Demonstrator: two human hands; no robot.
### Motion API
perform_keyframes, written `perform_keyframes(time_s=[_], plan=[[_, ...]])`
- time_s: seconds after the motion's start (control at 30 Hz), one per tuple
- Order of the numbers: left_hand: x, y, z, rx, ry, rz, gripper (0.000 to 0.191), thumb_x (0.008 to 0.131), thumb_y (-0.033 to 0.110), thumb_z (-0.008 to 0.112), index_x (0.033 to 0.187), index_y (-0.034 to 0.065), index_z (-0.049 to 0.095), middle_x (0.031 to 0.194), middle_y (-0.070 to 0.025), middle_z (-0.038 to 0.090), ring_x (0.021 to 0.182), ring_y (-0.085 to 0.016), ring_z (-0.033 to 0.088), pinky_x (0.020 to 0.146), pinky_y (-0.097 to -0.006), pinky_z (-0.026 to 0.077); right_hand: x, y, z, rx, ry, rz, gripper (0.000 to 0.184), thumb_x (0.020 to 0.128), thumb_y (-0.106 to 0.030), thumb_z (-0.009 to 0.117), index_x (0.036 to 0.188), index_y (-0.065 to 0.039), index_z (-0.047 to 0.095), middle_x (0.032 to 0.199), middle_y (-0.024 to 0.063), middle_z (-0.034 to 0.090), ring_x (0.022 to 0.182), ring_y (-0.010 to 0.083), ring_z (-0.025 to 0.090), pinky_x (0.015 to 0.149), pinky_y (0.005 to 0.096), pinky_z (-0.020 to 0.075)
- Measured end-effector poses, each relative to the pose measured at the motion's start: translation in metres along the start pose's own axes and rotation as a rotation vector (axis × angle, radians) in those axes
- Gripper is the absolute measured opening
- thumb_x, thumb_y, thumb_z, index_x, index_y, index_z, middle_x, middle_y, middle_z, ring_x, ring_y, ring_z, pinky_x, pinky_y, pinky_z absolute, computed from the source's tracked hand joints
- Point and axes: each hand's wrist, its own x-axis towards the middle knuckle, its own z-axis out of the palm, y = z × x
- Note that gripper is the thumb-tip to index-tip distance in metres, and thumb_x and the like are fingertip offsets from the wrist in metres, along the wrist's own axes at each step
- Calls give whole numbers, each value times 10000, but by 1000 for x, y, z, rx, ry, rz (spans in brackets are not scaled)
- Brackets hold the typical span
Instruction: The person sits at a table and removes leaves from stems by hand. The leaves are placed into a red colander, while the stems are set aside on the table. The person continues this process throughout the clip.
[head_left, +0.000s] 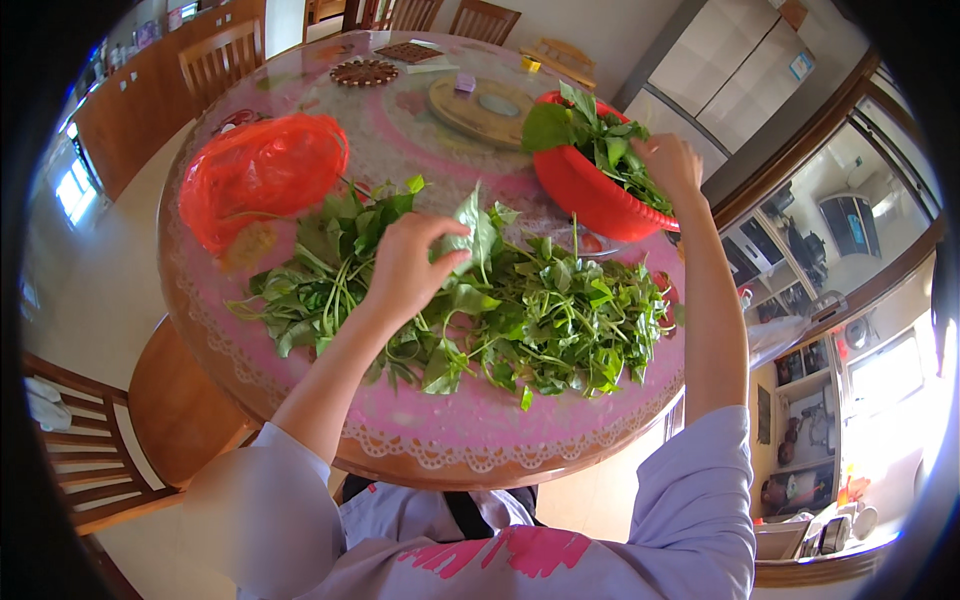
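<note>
My left hand (409, 262) pinches a leafy green stem (476, 232) between thumb and fingers, above the table's middle. Beneath it spreads a pile of leafy greens (330, 277), with whole stems and broad leaves on the left. A denser heap of leafy greens (577, 315) lies to the right. My right hand (671, 161) is at the right side of a red plastic basin (577, 191), its fingers against the leaves inside. Those fingertips are partly hidden, so whether they grip a leaf is unclear. Leaves in the basin (611, 142) rise above its rim.
A crumpled red plastic bag (262, 172) lies at the left of the round table (450, 420). Behind are a wooden lazy Susan (469, 112) with a small purple box (465, 82), a round wooden trivet (364, 73) and yellow tape (531, 64). A wooden chair (180, 405) stands at left.
</note>
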Motion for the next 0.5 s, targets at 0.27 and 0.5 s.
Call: perform_keyframes(time_s=[0.27, 0.5], plan=[[5, 9, -6, -857, 223, -249, 387, 755, -84, 678, 1104, 4, 535, 1018, -68, 610, 887, -115, 582, 789, -235, 472, -57, -40, -25, 491, 228, -253, 296, 795, -339, 682, 795, -43, 692, 789, 88, 676, 711, 216, 616, 657, 344, 471], [4, 27, -3, -1149, 258, -299, 417, 780, -89, 656, 1158, 1, 505, 1048, -78, 602, 959, -134, 576, 847, -269, 475, -170, -106, 3, 1252, -529, -447, 111, 835, -118, 664, 876, -18, 688, 761, 5, 652, 661, 68, 543, 592, 225, 439]])
